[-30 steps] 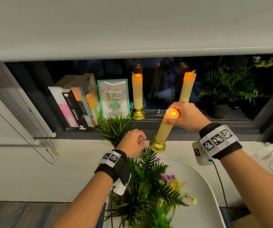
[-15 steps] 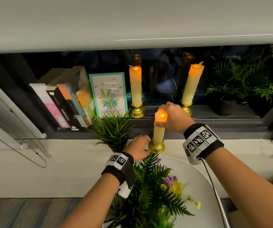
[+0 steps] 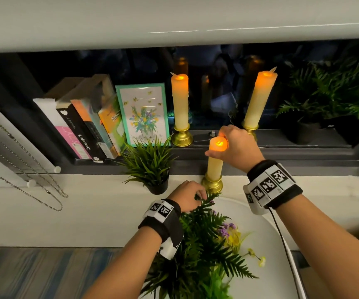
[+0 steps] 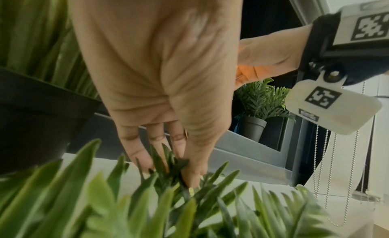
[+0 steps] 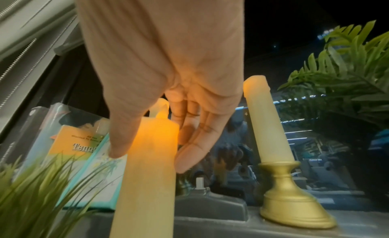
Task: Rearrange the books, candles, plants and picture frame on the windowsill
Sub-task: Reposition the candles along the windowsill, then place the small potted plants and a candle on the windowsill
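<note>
My right hand (image 3: 228, 145) grips the top of a lit cream candle (image 3: 214, 164), thumb on one side and fingers (image 5: 189, 155) on the other. The candle stands upright with its gold base (image 3: 212, 184) on the white ledge (image 3: 100, 190). My left hand (image 3: 196, 196) is just left of that base, thumb and fingers (image 4: 143, 158) pinching the frond tips of a fern plant (image 3: 204, 229). On the dark sill behind are leaning books (image 3: 83, 126), a teal picture frame (image 3: 144, 114) and two more lit candles (image 3: 180, 102) (image 3: 258, 100).
A small spiky plant in a black pot (image 3: 150, 165) stands on the ledge in front of the frame. A dark potted plant (image 3: 329, 98) fills the sill's right end. The fern sits on a white round table (image 3: 271, 244). Blind chains (image 3: 23, 186) hang at left.
The candle, tilted and held higher before, has come down and stands upright on the ledge. My left hand has dropped from beside the candle base to the fern tips.
</note>
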